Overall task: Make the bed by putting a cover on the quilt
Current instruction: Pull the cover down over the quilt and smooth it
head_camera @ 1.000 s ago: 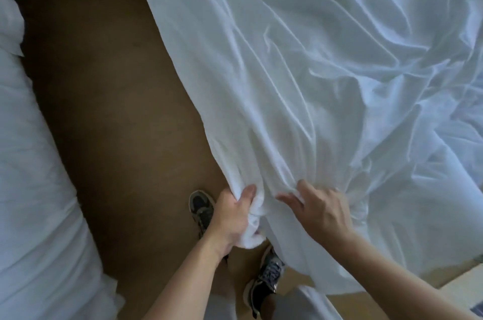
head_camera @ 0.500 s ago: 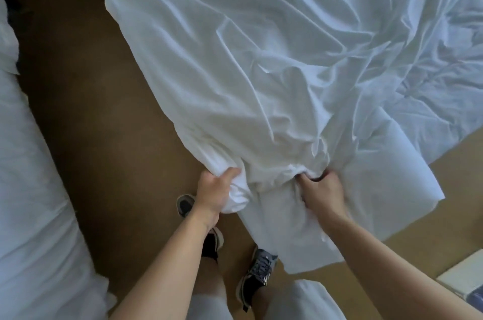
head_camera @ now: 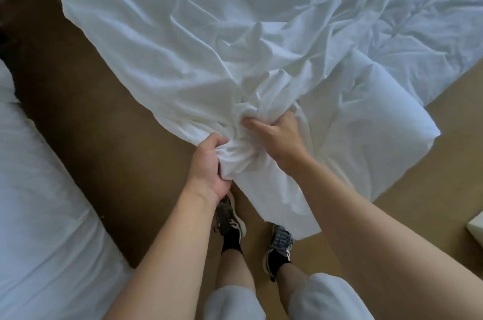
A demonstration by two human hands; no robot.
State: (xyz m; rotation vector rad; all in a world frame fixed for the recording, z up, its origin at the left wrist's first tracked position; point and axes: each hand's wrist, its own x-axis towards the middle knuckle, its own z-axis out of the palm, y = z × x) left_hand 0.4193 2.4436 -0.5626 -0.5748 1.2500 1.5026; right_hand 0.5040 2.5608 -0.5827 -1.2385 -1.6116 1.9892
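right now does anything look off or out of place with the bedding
Yes: the white cover is heavily creased and bunched into a wad where the left hand and right hand grip it; its loose end hangs by the shoes.

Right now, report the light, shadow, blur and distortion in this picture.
Head view: soft, even light, no glare; the cover goes bluish toward the upper right; the floor falls into deep shadow at upper left; wide-angle stretch swells the forearms at the bottom edge; left hand and right hand, gripping the cover, are sharp.
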